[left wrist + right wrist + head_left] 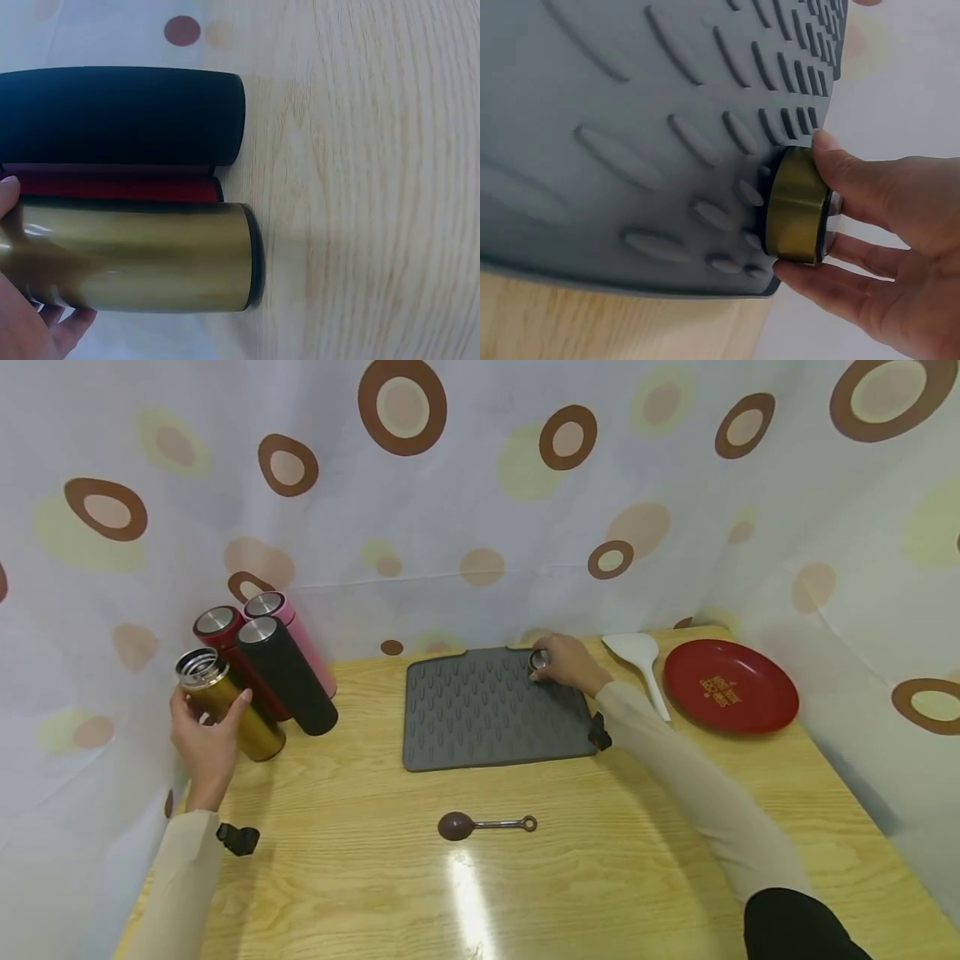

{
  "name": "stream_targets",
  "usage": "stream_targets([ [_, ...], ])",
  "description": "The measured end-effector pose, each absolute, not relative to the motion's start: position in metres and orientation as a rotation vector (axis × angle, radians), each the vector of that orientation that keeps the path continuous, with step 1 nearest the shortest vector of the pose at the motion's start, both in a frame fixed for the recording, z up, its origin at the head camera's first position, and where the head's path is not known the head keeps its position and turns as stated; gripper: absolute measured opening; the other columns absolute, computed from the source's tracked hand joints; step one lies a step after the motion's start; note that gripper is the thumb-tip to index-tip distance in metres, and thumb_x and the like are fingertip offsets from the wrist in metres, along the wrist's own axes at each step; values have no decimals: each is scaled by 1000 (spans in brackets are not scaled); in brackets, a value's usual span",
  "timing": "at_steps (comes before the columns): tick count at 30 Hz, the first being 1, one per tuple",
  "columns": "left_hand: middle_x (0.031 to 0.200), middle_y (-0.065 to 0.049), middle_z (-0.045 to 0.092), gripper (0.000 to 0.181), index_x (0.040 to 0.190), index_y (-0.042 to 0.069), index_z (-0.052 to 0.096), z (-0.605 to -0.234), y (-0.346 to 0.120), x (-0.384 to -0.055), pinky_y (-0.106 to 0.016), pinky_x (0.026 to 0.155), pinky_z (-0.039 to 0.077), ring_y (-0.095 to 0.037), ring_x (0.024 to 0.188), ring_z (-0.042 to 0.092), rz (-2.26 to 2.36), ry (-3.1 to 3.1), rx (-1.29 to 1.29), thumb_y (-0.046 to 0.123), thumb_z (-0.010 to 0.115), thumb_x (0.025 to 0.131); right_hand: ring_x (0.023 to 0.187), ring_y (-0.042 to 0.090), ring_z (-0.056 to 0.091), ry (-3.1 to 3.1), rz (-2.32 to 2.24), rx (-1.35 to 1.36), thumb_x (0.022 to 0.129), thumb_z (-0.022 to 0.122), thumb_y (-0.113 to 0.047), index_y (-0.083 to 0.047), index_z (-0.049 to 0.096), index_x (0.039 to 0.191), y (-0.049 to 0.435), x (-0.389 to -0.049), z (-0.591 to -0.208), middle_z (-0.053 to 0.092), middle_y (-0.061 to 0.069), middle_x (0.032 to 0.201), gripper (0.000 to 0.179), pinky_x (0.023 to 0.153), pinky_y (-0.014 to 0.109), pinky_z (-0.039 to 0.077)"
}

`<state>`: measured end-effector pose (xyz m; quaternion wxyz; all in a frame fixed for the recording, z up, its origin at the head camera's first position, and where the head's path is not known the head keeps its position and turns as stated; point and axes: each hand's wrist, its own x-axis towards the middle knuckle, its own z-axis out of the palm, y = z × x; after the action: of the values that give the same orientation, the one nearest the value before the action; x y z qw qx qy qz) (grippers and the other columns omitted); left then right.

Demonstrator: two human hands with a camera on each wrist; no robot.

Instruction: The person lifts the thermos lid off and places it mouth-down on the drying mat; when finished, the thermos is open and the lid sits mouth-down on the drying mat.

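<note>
- Presumably for steadiness, gold bottle (253, 724), frame left, is held by left hand (206, 742), grip curled round.
- Gold cap (796, 206) is pinched by right hand (567, 663), grip narrowed, at upper-right corner of mat (487, 710).

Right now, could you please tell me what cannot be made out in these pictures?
Gold bottle: upper end cut off by the picture's left edge, left wrist view.
Cap: underside hidden, facing the gray mat, right wrist view.
Red bottle: lower body partly hidden by the black bottle and the gold one, head view.
Red plate: lettering too small to read, head view.
</note>
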<state>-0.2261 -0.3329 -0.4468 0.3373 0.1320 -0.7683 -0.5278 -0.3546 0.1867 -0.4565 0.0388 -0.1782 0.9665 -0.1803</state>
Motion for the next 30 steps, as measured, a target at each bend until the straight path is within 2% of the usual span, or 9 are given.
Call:
stream_targets([
  [10,152,-7,51,83,161,25,35,-443,-340,-225,-32,111,46,-20,128,54,-1446,-2136,332,25,81,92,125,45,60,2979,-462,-551,89,85,-17,10,61,135,185,-354,-455,64,28,135,59,108,55,47],
  [20,154,-7,48,82,161,25,34,-442,-345,-224,-38,117,43,-23,135,52,-1501,-2162,327,25,81,93,123,45,60,2987,-460,-538,89,86,-20,9,60,137,181,-356,-456,63,28,135,62,107,55,47],
  [25,166,-7,34,96,165,27,18,-435,-340,-222,-44,125,32,-28,150,38,-1514,-2199,336,29,81,92,122,45,61,2990,-442,-538,88,86,-20,9,60,136,181,-355,-455,63,28,134,62,106,55,48],
  [28,166,-6,30,100,166,23,18,-429,-333,-218,-37,125,28,-24,152,32,-1409,-2103,280,27,83,90,121,44,62,2987,-426,-541,88,86,-20,9,60,136,180,-355,-455,63,28,133,61,106,55,48],
  [30,161,-10,35,92,161,12,28,-416,-318,-212,-33,123,29,-21,148,34,-1274,-1988,200,20,85,89,121,44,62,2988,-410,-546,89,86,-20,9,60,136,179,-355,-455,64,28,133,61,106,55,48],
])
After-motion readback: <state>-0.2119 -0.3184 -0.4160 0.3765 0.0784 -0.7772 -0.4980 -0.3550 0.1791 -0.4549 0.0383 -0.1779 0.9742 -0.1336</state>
